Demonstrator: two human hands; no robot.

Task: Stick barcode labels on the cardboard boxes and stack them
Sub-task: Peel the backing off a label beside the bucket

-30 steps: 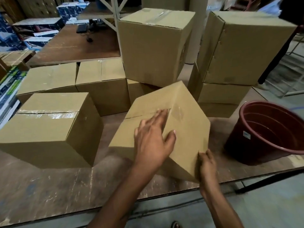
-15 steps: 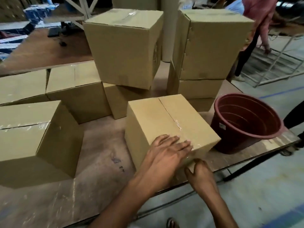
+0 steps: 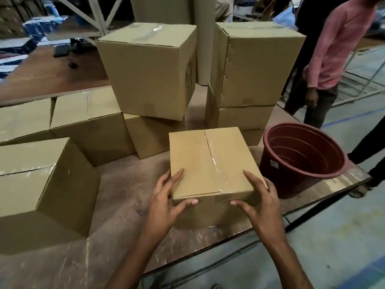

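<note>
Box is held between both hands at its near corners: left hand on the left side, right hand on the right, fingers spread wide. Taped seam runs straight away from them. No label is visible.

Both forearms are reaching in from 6 o'clock, converging toward 12. The left hand is spreading its fingers, thumb pointing toward 3 o'clock. The right hand is mirroring it, thumb aimed at 9 o'clock, fingers extending toward 11 o'clock.
</note>
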